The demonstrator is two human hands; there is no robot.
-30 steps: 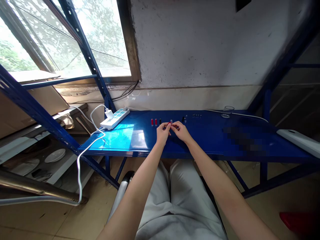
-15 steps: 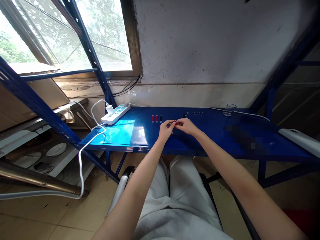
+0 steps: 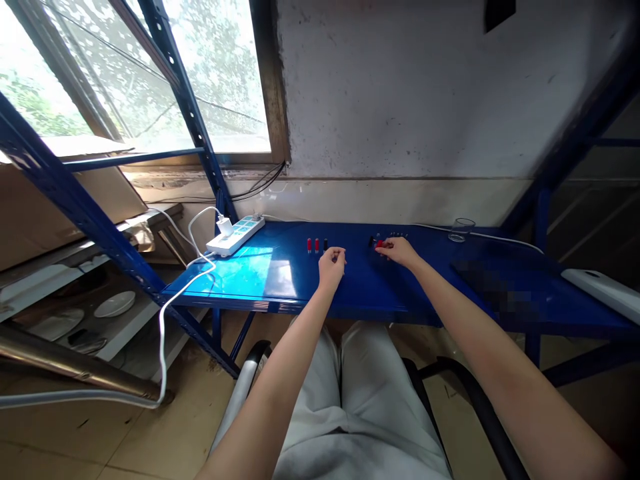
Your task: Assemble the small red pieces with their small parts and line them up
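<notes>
My left hand (image 3: 331, 268) hovers over the blue table with its fingers curled together; whatever they may hold is too small to make out. Just beyond it, a black small cylinder (image 3: 325, 245) stands beside two red ones, a nearer red cylinder (image 3: 317, 246) and a farther-left red cylinder (image 3: 309, 246), in a short row. To the right, my right hand (image 3: 400, 252) has its fingertips closed on a small red piece (image 3: 379, 244) at the tabletop. A small black piece (image 3: 371, 241) lies next to those fingertips. Several tiny clear pieces (image 3: 399, 235) sit behind that hand, partly hidden.
A white power strip (image 3: 235, 236) with a plugged-in charger lies at the table's left end, its cable hanging over the edge. A clear glass (image 3: 461, 230) stands at the back right. A white device (image 3: 603, 290) lies at the right end. Blue metal posts frame the table (image 3: 280, 300).
My hands were together over the table and are now apart. The right hand moved right with the red piece, toward the black piece; the left stayed near the row. The view shifted slightly.
</notes>
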